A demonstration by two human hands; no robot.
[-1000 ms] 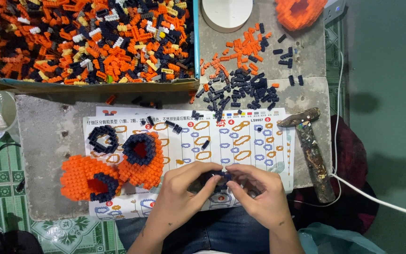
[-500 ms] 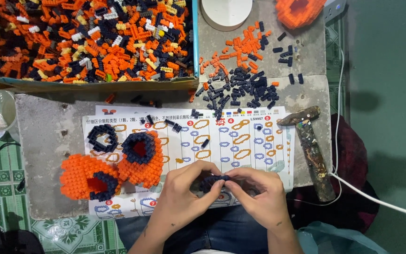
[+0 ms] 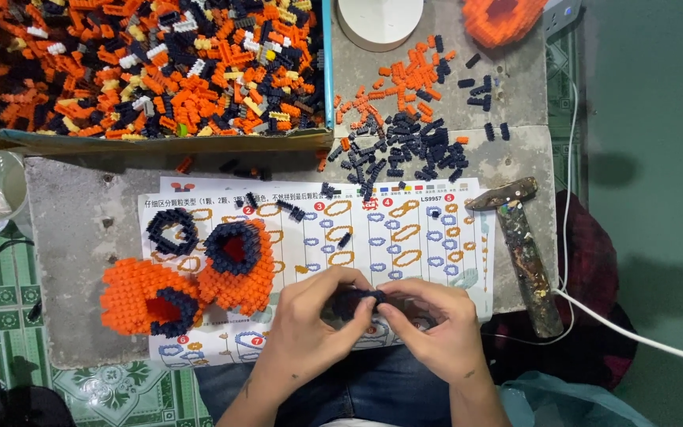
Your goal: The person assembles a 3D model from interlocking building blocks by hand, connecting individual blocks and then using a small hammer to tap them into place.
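My left hand point(image 3: 314, 320) and my right hand point(image 3: 432, 324) meet at the near edge of the grey slab, fingertips pinched together on a small dark navy brick piece point(image 3: 357, 302) that is mostly hidden by the fingers. They hover over a printed instruction sheet point(image 3: 405, 237). To the left on the sheet lie two orange brick-built parts with navy rings point(image 3: 235, 261) point(image 3: 148, 296) and a separate navy ring point(image 3: 171, 229). A heap of loose navy bricks point(image 3: 409, 146) and loose orange bricks point(image 3: 405, 79) lies beyond the sheet.
A blue-edged tray point(image 3: 160, 138) filled with mixed orange, navy, white and yellow bricks takes the far left. A hammer point(image 3: 523, 249) lies right of the sheet. A white round dish point(image 3: 377, 20) and an orange built part point(image 3: 503, 17) sit at the far edge. A white cable point(image 3: 626, 332) runs at right.
Both hands stay at the same spot; the fingers shift slightly around the small navy piece, pressing closer together.
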